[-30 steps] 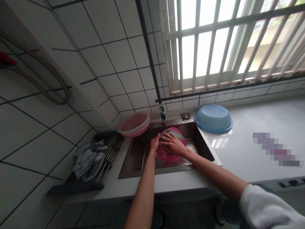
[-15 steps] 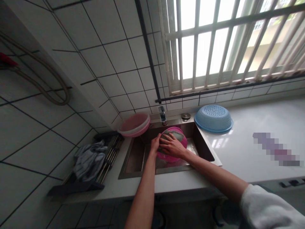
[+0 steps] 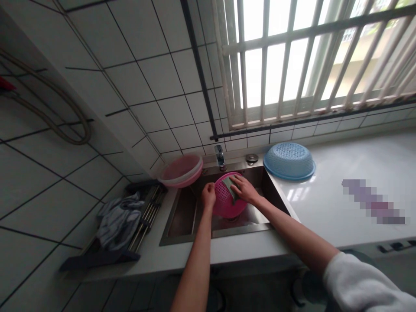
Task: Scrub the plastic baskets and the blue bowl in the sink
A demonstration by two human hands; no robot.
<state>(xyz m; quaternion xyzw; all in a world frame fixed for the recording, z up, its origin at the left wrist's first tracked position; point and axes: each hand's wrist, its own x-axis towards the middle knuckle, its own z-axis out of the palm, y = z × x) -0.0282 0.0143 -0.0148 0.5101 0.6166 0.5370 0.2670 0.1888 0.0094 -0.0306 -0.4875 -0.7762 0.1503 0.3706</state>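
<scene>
Hands (image 3: 244, 190) w/ grn cloth (image 3: 229, 187), rnd perf'd plastic colander (image 3: 225, 203); steel sink (image 3: 182, 217)

1 head-worn camera looks down towards the sink (image 3: 183, 216).

A bright pink colander (image 3: 225, 210) is sitting within the metal sink (image 3: 183, 216), right of the sink's middle, its round, hollow inside facing up and showing rows of small holes along the left wall. A thin, grey-green cloth (image 3: 229, 186) is lying against the colander's inside, slanting from far left to near right, its right part staying hidden from sight.
</scene>
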